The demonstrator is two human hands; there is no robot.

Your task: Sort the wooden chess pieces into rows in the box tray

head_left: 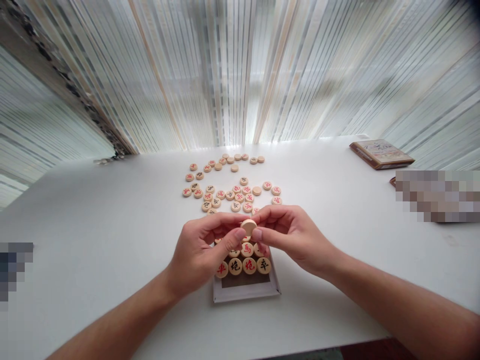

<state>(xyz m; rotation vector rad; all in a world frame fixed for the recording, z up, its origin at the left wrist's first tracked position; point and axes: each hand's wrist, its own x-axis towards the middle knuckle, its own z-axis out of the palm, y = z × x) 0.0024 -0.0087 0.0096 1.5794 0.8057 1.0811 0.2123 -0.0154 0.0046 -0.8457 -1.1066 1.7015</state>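
Between the fingertips of both hands is a round wooden xiangqi piece [248, 228], its blank side towards me. My left hand [210, 245] pinches it from the left with thumb and fingers. From the right, my right hand [288, 235] grips the same piece. Right beneath them lies a shallow white box tray [247, 295] with a dark bottom. Rows of pieces with red and black characters lie in it, such as a red piece [249, 266] and a black piece [264, 265] in the nearest row. My hands hide part of the back rows.
Many loose xiangqi pieces [230, 195] are scattered on the white table [123, 235] beyond my hands, some blank side up. A flat printed box [382, 153] lies at the far right, near a pixelated patch. Striped curtains [225, 75] hang behind the table.
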